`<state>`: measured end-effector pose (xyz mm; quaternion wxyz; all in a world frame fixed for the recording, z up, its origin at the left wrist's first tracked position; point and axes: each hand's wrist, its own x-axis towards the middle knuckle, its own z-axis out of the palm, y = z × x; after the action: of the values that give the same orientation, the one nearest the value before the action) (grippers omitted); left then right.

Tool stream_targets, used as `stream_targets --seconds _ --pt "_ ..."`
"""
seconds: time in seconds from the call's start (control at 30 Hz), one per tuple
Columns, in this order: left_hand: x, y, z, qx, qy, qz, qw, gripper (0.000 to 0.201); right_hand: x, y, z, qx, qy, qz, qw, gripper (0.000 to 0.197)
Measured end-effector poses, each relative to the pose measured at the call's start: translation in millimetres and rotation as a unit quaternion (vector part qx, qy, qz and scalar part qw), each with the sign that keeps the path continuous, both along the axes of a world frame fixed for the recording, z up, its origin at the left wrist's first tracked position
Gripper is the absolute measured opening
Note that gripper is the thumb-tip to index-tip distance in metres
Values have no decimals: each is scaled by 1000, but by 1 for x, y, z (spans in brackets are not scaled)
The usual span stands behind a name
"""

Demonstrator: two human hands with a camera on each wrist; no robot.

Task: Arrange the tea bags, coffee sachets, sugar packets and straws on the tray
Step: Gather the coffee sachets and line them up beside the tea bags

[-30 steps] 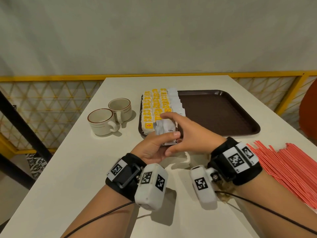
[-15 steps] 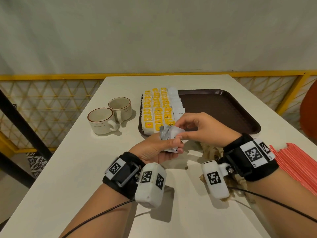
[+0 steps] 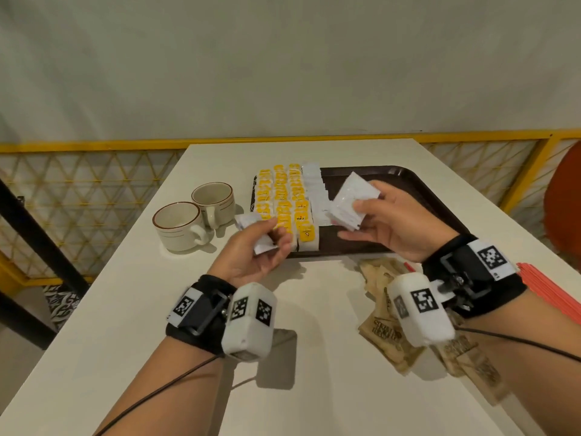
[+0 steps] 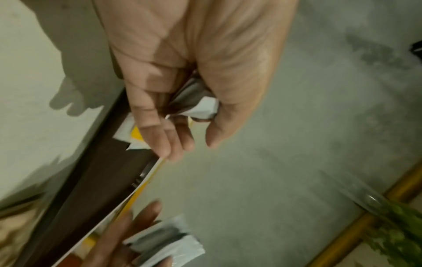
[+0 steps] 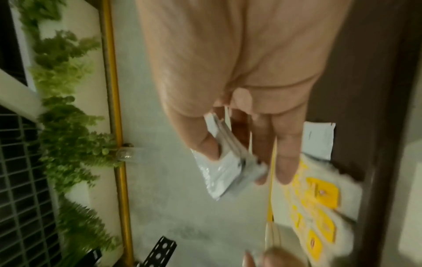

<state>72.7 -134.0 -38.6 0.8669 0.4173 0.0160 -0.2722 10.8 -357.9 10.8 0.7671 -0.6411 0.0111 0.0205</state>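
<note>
A dark brown tray point(image 3: 418, 196) lies on the white table, with rows of yellow-labelled tea bags point(image 3: 283, 202) and a column of white sachets point(image 3: 314, 190) at its left end. My right hand point(image 3: 374, 212) holds a fanned stack of white sachets point(image 3: 350, 201) over the tray, the same sachets point(image 5: 226, 166) pinched under the thumb in the right wrist view. My left hand point(image 3: 267, 237) grips a few white sachets point(image 3: 251, 226) just in front of the tea bags; in the left wrist view they point(image 4: 196, 106) sit between thumb and fingers. Brown sugar packets point(image 3: 386, 328) lie under my right wrist. Red straws point(image 3: 553, 294) lie at the right edge.
Two beige cups point(image 3: 195, 221) stand left of the tray. A yellow mesh railing point(image 3: 78, 180) runs behind and beside the table. An orange chair point(image 3: 566, 202) stands at the far right. Bare tabletop point(image 3: 125, 309) lies at the front left.
My hands have drawn apart. The right hand has carried most of the white sachets up and to the right over the tray. The left hand keeps a few and has moved slightly left.
</note>
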Motion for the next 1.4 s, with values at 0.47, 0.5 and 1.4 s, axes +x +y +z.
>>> stream_targets --seconds 0.47,0.5,1.4 --pt "112 -97 55 614 -441 -189 627 23 95 -37 -26 -295 160 16 942 20" --pt "117 -101 55 635 -454 -202 592 26 99 -38 -29 -300 162 17 940 21" --pt "148 -123 48 718 -468 -226 462 36 114 -35 -43 -294 159 -4 942 59"
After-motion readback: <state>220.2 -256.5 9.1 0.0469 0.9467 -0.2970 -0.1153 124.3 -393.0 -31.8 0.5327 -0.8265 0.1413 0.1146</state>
